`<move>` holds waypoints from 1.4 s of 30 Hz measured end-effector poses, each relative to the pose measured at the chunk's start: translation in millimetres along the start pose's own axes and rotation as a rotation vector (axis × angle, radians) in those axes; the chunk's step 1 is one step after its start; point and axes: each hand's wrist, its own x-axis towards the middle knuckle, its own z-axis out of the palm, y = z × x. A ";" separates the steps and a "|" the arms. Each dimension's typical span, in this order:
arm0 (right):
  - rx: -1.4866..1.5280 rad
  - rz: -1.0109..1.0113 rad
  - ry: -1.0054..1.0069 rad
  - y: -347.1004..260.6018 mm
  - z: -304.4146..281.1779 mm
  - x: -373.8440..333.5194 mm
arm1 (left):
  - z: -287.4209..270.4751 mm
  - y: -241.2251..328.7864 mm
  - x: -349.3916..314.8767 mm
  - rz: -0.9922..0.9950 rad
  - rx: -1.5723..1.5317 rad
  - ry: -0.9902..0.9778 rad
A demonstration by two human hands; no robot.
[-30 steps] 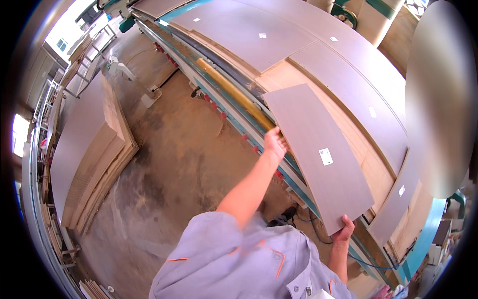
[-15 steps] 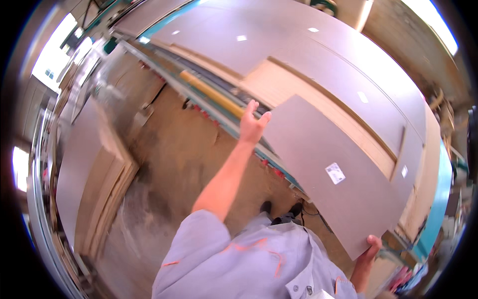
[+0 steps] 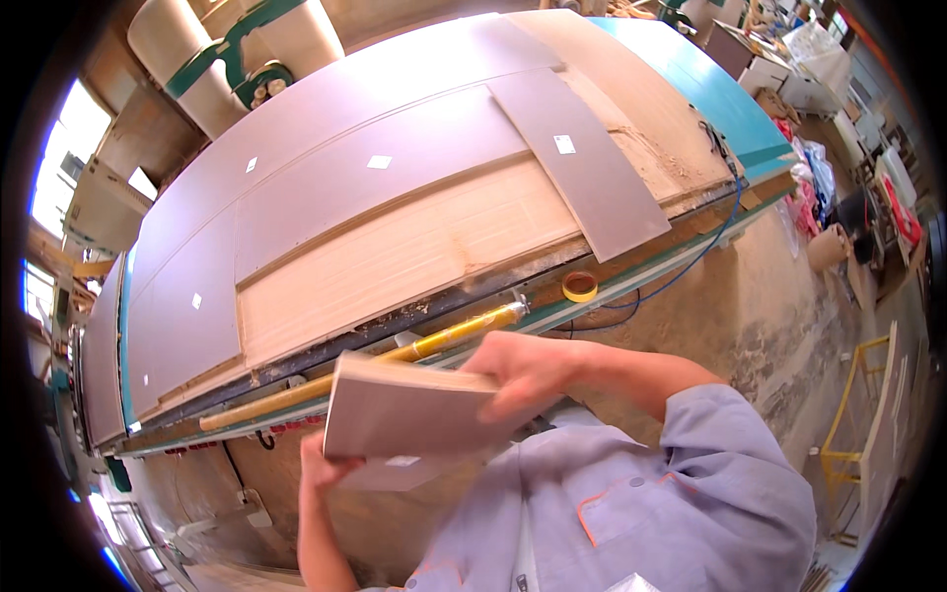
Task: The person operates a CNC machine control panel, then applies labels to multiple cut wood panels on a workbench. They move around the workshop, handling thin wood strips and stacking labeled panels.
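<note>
Right hand [image 3: 528, 373]: clamped on the far edge of the grey-brown panel [image 3: 409, 419], fingers over its top face.
Left hand [image 3: 326, 466]: under the panel's near corner, apparently gripping it.
Panel: lifted clear, held close to the chest.
Work table [image 3: 414, 237]: beyond both hands, more panels lying flat on it.
Progress: one panel lifted, not yet set down.
</note>
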 end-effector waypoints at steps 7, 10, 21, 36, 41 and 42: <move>0.239 -0.100 0.005 34.1 -38.0 -0.3 | 64.3 8.1 -90.5 -0.154 -0.090 0.417; 0.459 -0.135 0.291 84.7 -61.9 -26.7 | 88.5 47.1 -109.2 -0.187 0.126 0.632; 0.283 0.539 0.682 342.6 -87.6 -290.9 | 207.6 137.0 -150.1 -0.398 -0.189 1.414; -0.205 -0.243 -0.339 145.2 -13.3 -171.1 | 339.4 227.0 -251.6 -0.057 -0.698 1.783; -0.340 -0.082 -0.426 140.7 75.6 -158.5 | 364.4 208.4 -309.9 0.017 -0.781 1.973; -0.335 -0.138 -0.320 137.2 96.9 -156.5 | 367.6 199.7 -325.9 0.034 -0.795 1.995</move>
